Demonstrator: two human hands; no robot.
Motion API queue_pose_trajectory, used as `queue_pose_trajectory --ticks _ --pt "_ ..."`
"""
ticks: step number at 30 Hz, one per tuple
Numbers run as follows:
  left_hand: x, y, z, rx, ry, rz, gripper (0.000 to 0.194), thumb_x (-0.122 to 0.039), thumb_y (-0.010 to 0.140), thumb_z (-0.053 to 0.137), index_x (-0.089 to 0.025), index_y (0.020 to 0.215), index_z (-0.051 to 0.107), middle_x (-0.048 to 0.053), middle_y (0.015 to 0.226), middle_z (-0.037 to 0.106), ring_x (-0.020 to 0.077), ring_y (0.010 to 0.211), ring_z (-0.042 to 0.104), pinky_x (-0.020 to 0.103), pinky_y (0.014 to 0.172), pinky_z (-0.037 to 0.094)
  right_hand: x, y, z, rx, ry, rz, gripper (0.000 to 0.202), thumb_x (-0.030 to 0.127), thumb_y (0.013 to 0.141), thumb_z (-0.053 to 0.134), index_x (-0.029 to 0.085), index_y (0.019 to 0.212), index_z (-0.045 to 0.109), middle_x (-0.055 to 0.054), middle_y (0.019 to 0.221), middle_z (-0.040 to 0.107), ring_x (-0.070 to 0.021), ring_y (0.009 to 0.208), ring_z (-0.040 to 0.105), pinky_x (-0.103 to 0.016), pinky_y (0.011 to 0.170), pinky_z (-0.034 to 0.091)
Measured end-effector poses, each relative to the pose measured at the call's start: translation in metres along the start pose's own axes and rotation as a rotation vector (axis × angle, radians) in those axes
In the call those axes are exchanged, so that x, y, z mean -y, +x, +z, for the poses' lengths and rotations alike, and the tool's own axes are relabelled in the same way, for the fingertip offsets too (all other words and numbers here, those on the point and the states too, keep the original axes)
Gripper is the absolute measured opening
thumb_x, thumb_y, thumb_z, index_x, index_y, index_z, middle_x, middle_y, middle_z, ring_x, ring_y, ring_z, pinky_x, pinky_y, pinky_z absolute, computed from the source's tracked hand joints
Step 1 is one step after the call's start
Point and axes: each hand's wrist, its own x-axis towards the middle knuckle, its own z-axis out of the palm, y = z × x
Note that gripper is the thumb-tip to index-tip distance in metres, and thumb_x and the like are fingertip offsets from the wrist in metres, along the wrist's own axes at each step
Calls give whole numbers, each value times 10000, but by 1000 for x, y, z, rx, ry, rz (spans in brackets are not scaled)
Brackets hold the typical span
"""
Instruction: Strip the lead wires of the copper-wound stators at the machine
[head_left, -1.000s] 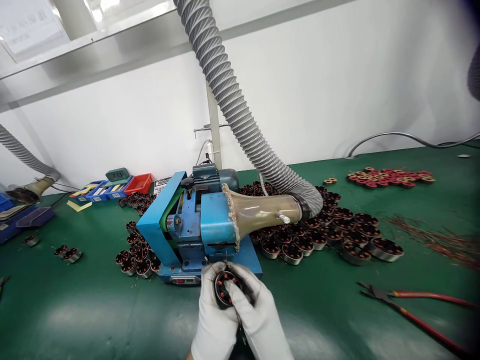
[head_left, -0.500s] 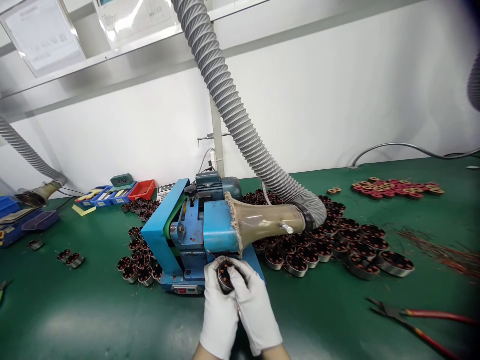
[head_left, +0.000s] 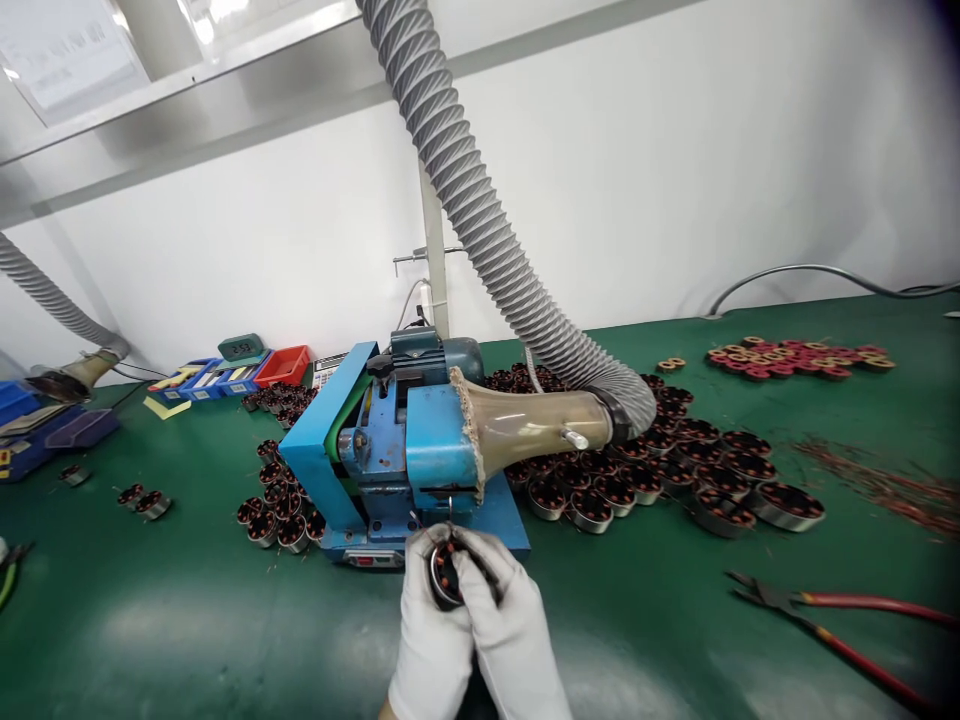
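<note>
Just in front of the blue machine (head_left: 442,440), a metal ring (head_left: 444,580) was clasped between the left hand (head_left: 433,615) and the right hand (head_left: 506,605), each grip closed upon it. It had been drawn slightly back from the machine, so work there was seemingly paused.

This looks like a workshop or small factory floor. A blue machine (head_left: 442,440) with a motor (head_left: 424,345) stands on a green bench (head_left: 225,620), a ribbed hose (head_left: 487,220) running up from its funnel (head_left: 540,425). Round metal parts (head_left: 590,510) crowd around it, with pliers (head_left: 780,600), wire scraps (head_left: 877,482) and small bins (head_left: 282,366) nearby.
</note>
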Motion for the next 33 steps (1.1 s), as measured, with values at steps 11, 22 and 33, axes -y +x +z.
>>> queue_pose_trajectory --ticks 11,22,33 --pt "-13 26 18 69 -42 -35 406 -179 646 616 -185 1040 520 101 1080 602 207 1003 586 352 916 447 -4 34 8 -13 77 180 278 353 758 518 156 867 681 -110 904 688 -244 843 635 -385 807 497" --pt "-27 -15 -14 166 46 -21 471 -193 565 667 -193 1014 524 82 1039 627 217 974 599 311 880 483 2 -22 -5 -8 -82 -112 260 295 807 494 214 974 676 -86 981 684 -227 895 642 -325 775 535" --pt "6 -12 -147 -155 1026 4 504 -358 481 731 -180 945 644 137 1003 572 330 985 556 417 861 450 -40 -41 -16 435 -340 75 263 426 791 525 251 839 715 -62 893 716 -244 828 670 -285 704 554"
